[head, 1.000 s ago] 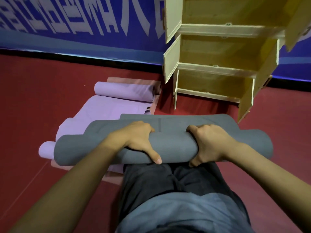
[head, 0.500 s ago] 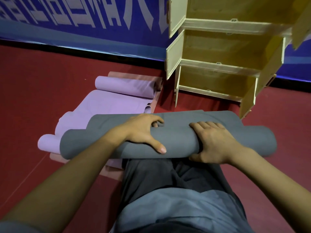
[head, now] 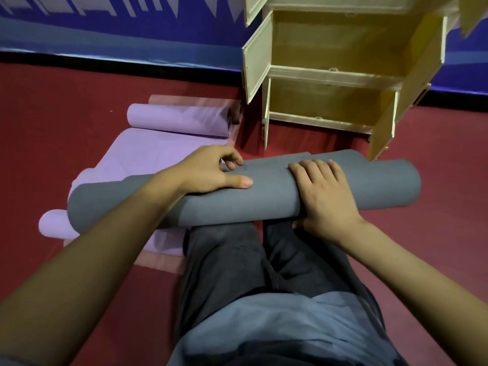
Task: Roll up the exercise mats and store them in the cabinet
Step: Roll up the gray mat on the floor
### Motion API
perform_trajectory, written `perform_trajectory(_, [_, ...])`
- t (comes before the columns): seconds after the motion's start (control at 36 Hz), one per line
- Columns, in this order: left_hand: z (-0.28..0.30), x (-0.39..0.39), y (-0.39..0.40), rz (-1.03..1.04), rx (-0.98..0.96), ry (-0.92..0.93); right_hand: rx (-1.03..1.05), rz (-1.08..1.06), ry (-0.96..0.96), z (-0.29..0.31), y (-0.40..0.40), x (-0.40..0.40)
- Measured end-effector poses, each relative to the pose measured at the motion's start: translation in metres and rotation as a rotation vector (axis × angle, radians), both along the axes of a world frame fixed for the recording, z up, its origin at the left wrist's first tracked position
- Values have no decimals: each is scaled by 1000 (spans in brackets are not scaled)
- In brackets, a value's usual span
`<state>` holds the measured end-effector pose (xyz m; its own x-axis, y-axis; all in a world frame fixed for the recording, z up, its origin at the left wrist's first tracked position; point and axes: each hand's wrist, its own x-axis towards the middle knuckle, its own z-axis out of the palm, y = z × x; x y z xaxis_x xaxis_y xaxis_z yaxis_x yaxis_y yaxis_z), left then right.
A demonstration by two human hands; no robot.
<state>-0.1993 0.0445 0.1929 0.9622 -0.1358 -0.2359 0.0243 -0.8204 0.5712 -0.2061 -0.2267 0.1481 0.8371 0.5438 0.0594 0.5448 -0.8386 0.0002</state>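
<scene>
Both hands lay on the grey mat (head: pixel 264 196), a nearly finished roll resting across the person's knees: left hand (head: pixel 211 170) curled over its far side with thumb along the top, right hand (head: pixel 324 194) gripping it with fingers spread over the top and thumb tucked beneath, apparently to keep the roll tight. Loose outer edge: visible along the far side, under the left fingertips. Purple mat (head: pixel 148 159): on the red floor (head: pixel 52 122) behind, rolled at both ends, flat between, over a pink mat (head: pixel 158 262). Cabinet (head: pixel 343 75): just beyond the grey roll's right end, doors open, shelves appearing vacant. Clearance: open floor before the lowest shelf; the door edges looked likely to catch the roll's ends.
</scene>
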Motion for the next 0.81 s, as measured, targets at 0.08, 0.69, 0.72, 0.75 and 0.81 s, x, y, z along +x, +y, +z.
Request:
perform_trajectory(0.08, [4, -14, -12, -69, 165, -136, 7, 20, 1, 2, 3, 11])
perform_trajectory(0.69, [-12, -32, -38, -105, 857, -225, -107, 52, 210, 28, 26, 47])
perform_trajectory(0.72, [-10, -28, -35, -113, 851, -213, -95, 53, 183, 26, 26, 46])
perform_trajectory(0.75, [-8, -23, -33, -117, 834, -194, -86, 59, 144, 23, 26, 45])
perform_trajectory(0.81, [-1, -13, -27, -125, 776, -127, -69, 71, 62, 18, 27, 43])
